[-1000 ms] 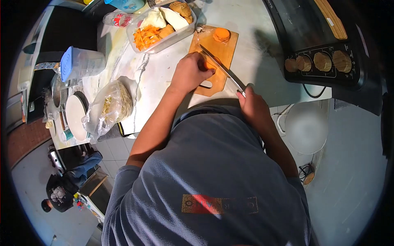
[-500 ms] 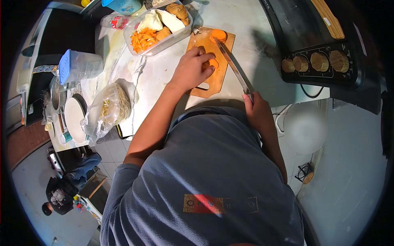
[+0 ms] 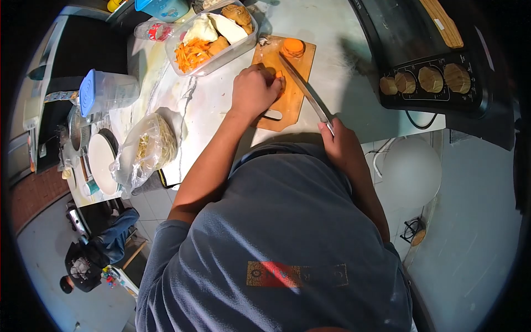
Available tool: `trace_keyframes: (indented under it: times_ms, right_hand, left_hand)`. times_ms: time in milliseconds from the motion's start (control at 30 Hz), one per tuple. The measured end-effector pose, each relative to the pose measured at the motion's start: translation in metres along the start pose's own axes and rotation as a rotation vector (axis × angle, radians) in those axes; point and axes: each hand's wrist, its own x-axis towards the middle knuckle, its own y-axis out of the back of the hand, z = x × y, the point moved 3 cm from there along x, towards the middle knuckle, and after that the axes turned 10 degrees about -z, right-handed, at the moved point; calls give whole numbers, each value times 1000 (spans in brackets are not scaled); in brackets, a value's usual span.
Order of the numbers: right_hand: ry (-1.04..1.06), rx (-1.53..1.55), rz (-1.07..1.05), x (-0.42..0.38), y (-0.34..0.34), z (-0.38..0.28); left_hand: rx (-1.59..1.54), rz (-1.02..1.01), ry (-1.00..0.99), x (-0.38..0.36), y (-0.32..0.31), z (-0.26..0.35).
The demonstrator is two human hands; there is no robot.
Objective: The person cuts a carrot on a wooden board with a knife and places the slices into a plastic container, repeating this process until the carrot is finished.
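My right hand [image 3: 338, 138] is closed round the handle of a long knife [image 3: 310, 97], whose blade slants across a wooden cutting board [image 3: 290, 108]. The knife tip lies just below a small stack of orange carrot slices [image 3: 292, 47] at the board's far end. My left hand [image 3: 255, 91] rests at the board's left edge, its fingers curled on a piece of carrot [image 3: 279, 74] that is mostly hidden. Left of the board, a clear container [image 3: 213, 67] holds shredded carrot, white pieces and browned pieces.
A bag of sprouts [image 3: 146, 146], a blue-lidded box [image 3: 110, 91], plates [image 3: 102, 160] and a plastic bottle [image 3: 152, 31] stand to the left. A black appliance with wooden knobs [image 3: 431, 80] is at right. A person [image 3: 86, 263] is at lower left.
The fingers of my left hand have curled in more around the carrot piece. The knife has shifted slightly left, its tip off the stacked slices.
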Motion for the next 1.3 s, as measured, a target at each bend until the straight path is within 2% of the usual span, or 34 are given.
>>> trace_keyframes:
  times_ms: [100, 200, 367, 633, 833, 900, 1200, 1300]
  right_hand:
    - [-3, -15, -31, 4, 0, -7]
    - [-21, -36, -24, 7, -1, -8]
    - [-6, -162, -90, 6, -6, -10]
    - [-8, -103, -112, 1, -6, -11]
    - [-23, -74, -47, 2, -7, -11]
    - [-22, -60, -25, 2, -8, -12]
    - [10, -77, 6, 7, -14, -16]
    - [-14, -72, 8, 6, -16, -12]
  left_hand:
    - [-68, 6, -103, -7, 1, 8]
    - [-93, 4, 4, -9, 3, 6]
    - [-128, 46, -1, -5, -1, -5]
    - [-196, -32, 17, -8, -5, -2]
    - [-133, -49, 42, -5, -5, -3]
    - [-197, -98, 95, -4, -7, -5]
    - [-324, -153, 97, 0, -10, -15]
    - [-243, -136, 36, -1, -4, -10]
